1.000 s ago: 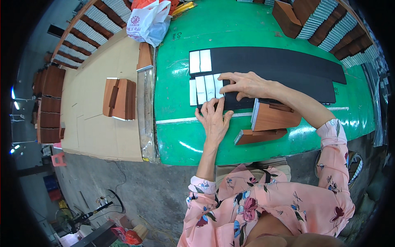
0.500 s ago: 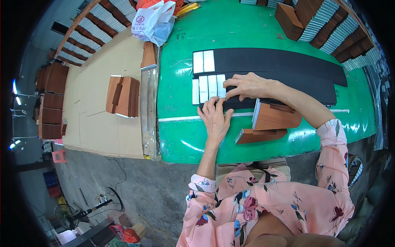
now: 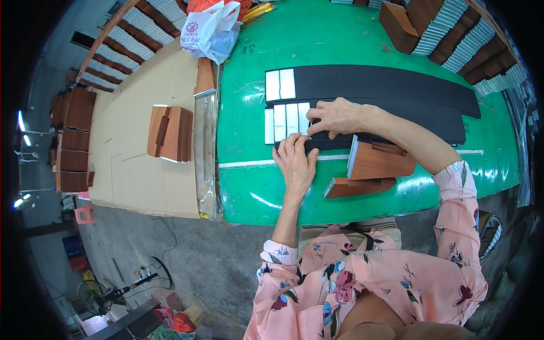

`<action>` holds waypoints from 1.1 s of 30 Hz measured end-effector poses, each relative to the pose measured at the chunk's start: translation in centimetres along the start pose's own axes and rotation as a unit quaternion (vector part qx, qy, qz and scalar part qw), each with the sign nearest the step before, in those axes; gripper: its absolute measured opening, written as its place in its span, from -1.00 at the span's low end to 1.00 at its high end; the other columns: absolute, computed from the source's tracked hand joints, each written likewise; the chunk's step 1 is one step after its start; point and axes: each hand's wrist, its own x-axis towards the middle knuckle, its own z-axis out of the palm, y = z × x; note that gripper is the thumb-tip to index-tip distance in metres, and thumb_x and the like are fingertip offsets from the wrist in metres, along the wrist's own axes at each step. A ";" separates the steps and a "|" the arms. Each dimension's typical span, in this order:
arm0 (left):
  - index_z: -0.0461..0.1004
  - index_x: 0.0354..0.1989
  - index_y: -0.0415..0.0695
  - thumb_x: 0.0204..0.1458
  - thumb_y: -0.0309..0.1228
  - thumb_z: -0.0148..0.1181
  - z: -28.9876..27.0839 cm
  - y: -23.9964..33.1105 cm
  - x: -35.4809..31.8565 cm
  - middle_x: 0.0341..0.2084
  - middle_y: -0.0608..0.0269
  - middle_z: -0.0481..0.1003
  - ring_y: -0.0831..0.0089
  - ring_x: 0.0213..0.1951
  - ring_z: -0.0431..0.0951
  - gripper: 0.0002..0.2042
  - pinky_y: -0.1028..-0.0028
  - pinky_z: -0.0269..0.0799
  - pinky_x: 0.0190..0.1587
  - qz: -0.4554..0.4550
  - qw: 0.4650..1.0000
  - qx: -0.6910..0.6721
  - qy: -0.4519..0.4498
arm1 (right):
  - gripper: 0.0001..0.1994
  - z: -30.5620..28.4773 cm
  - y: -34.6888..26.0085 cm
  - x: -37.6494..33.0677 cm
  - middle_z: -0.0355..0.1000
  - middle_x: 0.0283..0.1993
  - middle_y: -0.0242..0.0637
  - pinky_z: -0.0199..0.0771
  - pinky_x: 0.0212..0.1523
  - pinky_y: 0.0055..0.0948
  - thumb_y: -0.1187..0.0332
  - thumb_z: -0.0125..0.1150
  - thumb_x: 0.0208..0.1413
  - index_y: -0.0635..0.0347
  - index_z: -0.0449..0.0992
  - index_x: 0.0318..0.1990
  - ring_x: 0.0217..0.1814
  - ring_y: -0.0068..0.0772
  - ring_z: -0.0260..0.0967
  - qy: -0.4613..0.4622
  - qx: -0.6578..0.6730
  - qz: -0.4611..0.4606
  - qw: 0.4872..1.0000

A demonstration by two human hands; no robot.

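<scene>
Both hands are down at the work here, close together over the green tabletop (image 3: 255, 192). The left hand (image 3: 295, 161) has its fingers loosely bent and a little spread, thumb held out to the side, fingertips resting by the near edge of the lower black panel (image 3: 422, 116); nothing shows in its grasp. The right hand (image 3: 340, 118) arches in from the other side, fingers curled down at the last of four white strips (image 3: 292, 122), thumb tucked beneath. Whether those fingers pinch anything, I cannot tell.

And those four strips sit side by side, across the left end of the lower panel. Just beyond lies the upper black panel (image 3: 377, 85), long and tapering rightward, with two more white strips (image 3: 273, 85) at its own left end.

Near the right forearm, a wedge-shaped wood-brown block (image 3: 379, 161) shows a silvery edge, a smaller brown block (image 3: 362, 187) just below it. Over to the left, a brown block stack (image 3: 178, 133) stands on the cardboard sheet (image 3: 136, 181), and a white plastic bag (image 3: 212, 34) slumps at the far side.
</scene>
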 end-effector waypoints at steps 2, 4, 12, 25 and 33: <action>0.36 -0.05 -0.14 -0.01 -0.33 0.16 0.0 0.0 0.1 0.00 0.16 0.26 0.17 0.11 0.16 -0.66 -0.01 -0.14 0.19 -0.001 1.000 -0.001 0.003 | -0.61 0.2 0.2 0.1 0.26 -0.04 -0.33 0.52 -0.33 -0.30 0.38 0.32 -0.18 -0.08 0.46 -0.10 -0.07 -0.26 0.30 0.000 0.000 0.000 1.000; 0.36 -0.05 -0.14 0.00 -0.35 0.15 -0.1 -0.1 0.1 -0.01 0.17 0.27 0.17 0.11 0.17 -0.67 0.00 -0.14 0.19 -0.003 1.000 -0.001 0.006 | -0.61 0.3 0.2 -0.1 0.25 -0.03 -0.33 0.51 -0.35 -0.30 0.38 0.32 -0.18 -0.09 0.46 -0.10 -0.08 -0.26 0.31 0.000 0.002 -0.001 1.000; 0.37 -0.06 -0.12 0.01 -0.33 0.13 0.1 -0.2 0.1 -0.01 0.20 0.27 0.18 0.11 0.17 -0.69 -0.09 -0.16 0.19 -0.004 1.000 -0.012 0.005 | -0.60 0.2 -0.3 -1.8 0.20 0.05 -0.34 0.44 -0.12 -0.30 0.34 0.41 -0.27 -0.04 0.42 -0.19 0.02 -0.27 0.27 0.053 0.146 0.082 0.984; 0.39 -0.05 -0.13 -0.08 -0.40 0.22 0.0 -0.6 -0.7 -0.02 0.11 0.29 0.16 0.09 0.20 -0.63 0.17 -0.03 0.14 0.069 0.997 -0.003 0.043 | -0.67 -2.1 -7.7 -7.9 0.29 -0.19 -0.39 0.37 -0.18 -0.59 0.45 0.29 -0.06 0.18 0.31 -0.15 -0.26 -0.67 0.29 0.323 0.541 0.204 0.749; 0.37 -0.06 -0.27 -0.03 -0.50 0.16 -3.9 5.8 -3.8 -0.16 0.10 0.34 0.27 -0.06 0.34 -0.67 0.35 0.23 0.00 0.049 0.972 -0.186 0.131 | -0.63 -0.9 -14.3 -12.5 0.37 -0.05 -0.33 0.43 -0.15 -0.51 0.60 0.26 -0.12 0.07 0.52 -0.09 -0.08 -0.47 0.37 0.432 0.382 0.210 0.789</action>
